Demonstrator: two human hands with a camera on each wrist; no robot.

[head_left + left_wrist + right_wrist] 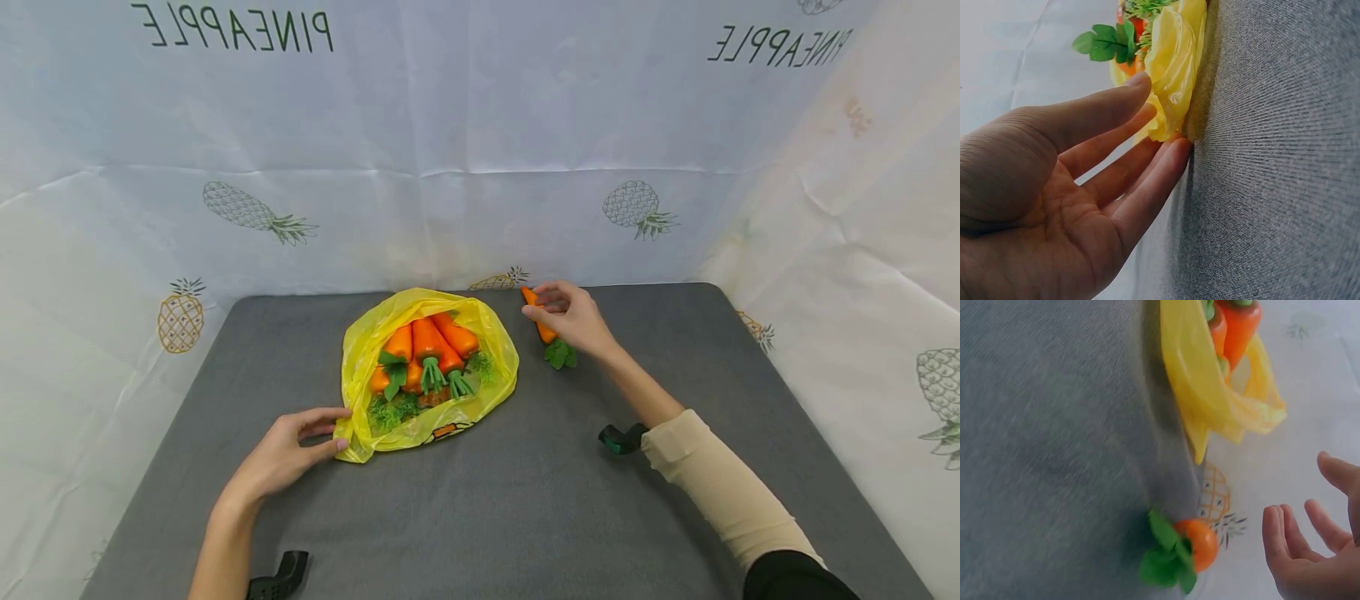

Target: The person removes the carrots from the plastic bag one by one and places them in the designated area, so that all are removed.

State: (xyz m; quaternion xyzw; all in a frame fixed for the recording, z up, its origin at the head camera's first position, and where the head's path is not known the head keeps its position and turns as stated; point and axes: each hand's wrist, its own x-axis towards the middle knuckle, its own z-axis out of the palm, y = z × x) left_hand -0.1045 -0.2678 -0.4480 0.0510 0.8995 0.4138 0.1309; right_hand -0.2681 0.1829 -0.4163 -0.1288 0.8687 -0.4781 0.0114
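Note:
A yellow plastic bag (501, 379) lies open on the table, filled with several toy carrots (426, 337) and green leafy tops (393, 410). At its near left edge is my left hand (288, 446); the thumb and fingertips touch the plastic but stand apart, as the left wrist view (1094, 169) shows. To the right of the bag, a single carrot (547, 332) with broad green leaves (560, 354) lies on the table. My right hand (566, 317) hovers over it and partly hides it. In the right wrist view that hand's fingers (1275, 534) are spread, apart from the carrot (1200, 544).
The grey table (480, 525) ends at the back against a white cloth (465, 217) printed with pineapples. A black wrist device (621, 439) shows at the right forearm, another (279, 579) at the left.

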